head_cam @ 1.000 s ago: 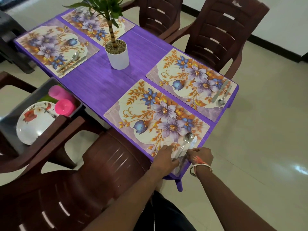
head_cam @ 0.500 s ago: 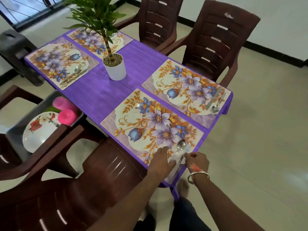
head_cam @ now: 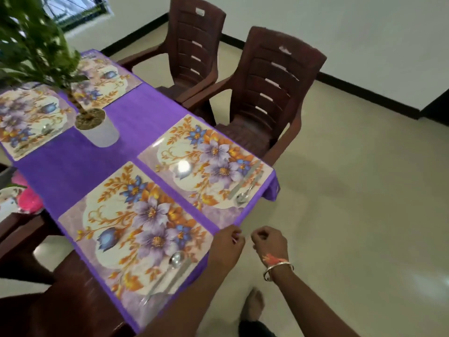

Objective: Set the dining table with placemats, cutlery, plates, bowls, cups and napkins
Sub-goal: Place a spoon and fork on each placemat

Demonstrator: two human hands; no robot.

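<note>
Near placemat (head_cam: 136,222) sits flat at the table's near-right corner, spoon (head_cam: 177,260) and knife (head_cam: 170,280) laid side by side along its near end. Second placemat (head_cam: 206,164) at the far-right corner carries its own cutlery (head_cam: 245,188) along the right edge. Two more placemats (head_cam: 29,117) at the left end, behind the potted plant (head_cam: 97,127); one shows cutlery, the other is too blurred to tell.

Our left hand (head_cam: 227,248) hovers at the table's right edge between the two near mats, fingers loosely curled, holding nothing. Our right hand (head_cam: 268,243) is just off that edge over the floor, also loosely curled and empty.

We read the cutlery step as done for this seat. No plates, bowls, cups or napkins on any mat yet. Plate (head_cam: 9,200) and pink cups (head_cam: 30,200) wait off the table's near-left side.

Next move, we think: turn left, reach to that stack, bring plates over, centre one per mat clear of the cutlery.
</note>
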